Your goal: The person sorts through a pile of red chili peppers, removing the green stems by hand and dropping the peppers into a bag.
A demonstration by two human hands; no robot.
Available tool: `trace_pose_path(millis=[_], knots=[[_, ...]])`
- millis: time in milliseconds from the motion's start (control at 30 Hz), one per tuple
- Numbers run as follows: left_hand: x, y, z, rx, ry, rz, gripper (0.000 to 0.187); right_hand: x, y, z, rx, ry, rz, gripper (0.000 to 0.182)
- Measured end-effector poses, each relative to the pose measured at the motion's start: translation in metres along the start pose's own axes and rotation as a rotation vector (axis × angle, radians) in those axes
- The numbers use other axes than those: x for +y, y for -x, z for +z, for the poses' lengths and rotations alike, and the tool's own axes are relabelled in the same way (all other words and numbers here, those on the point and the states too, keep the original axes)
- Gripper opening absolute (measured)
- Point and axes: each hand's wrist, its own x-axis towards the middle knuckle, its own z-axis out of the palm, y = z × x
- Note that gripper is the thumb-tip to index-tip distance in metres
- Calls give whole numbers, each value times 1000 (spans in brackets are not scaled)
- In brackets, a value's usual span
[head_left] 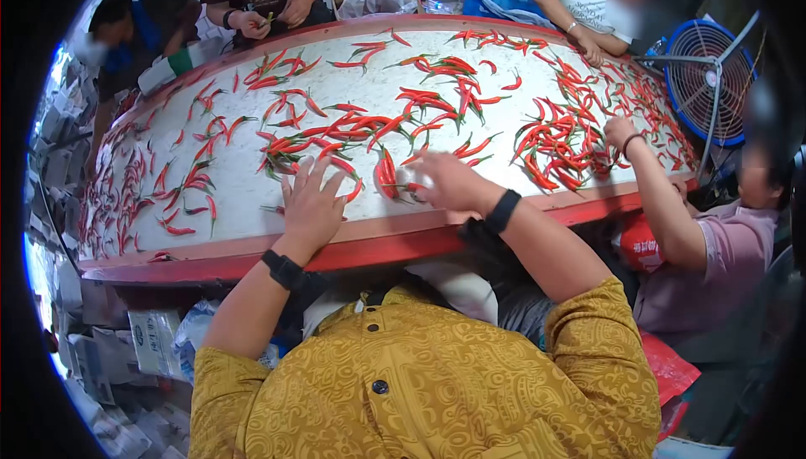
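Observation:
Red chili peppers with green stems (361, 127) lie scattered and in loose heaps over a white tabletop (252, 194). At the table's near edge my left hand (312, 207) hovers or rests with its fingers spread, its fingertips beside a cluster of peppers. To its right is my right hand (449, 182), its fingers pointing left and smeared by motion. A few upright-lying chili peppers (386, 175) are just left of those fingertips. Whether the right fingers hold a pepper cannot be made out.
A red wooden rim (378, 253) edges the table. A co-worker's hand (620, 134) reaches into a dense pepper heap (562, 144) on the right. Other people work along the far side. A blue-rimmed fan (709, 81) stands at right; stacked cartons (155, 341) are at left.

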Motion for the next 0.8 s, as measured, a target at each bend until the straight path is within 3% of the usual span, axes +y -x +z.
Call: trace_pose_path(millis=[33,100,167,200,233,300,333,433,500,567,633,700,767,800], knots=[[6,2,-6,57,128,68,38,18,-12,-5,-33,67,45,46],[22,16,-14,-12,232,22,32,47,-34,-11,-35,168,220,49],[29,31,-14,-353,281,-150,25,62,-49,-18,10,157,470,52],[30,35,-9,-269,303,-144,23,68,-57,-17,33,156,544,52],[29,36,-4,-267,299,-157,23,73,-62,-14,28,154,532,52],[23,32,4,-127,228,-176,28,79,-75,-8,-272,350,273,52],[15,28,14,-128,223,-183,28,80,-83,2,-287,177,306,51],[-5,17,32,21,149,-193,36,64,-83,6,-268,-68,41,54],[-4,12,34,39,101,-257,43,57,-70,-13,-238,-149,27,54],[21,7,22,42,139,-243,44,75,-48,-33,-142,-41,36,55],[54,7,16,66,321,-108,45,124,-13,-37,77,184,45,54],[85,9,14,66,341,-60,47,122,29,-80,68,360,399,55],[111,6,9,-77,275,52,50,168,67,-84,123,562,582,57],[118,4,12,-77,262,42,49,172,79,-92,14,477,661,59]])
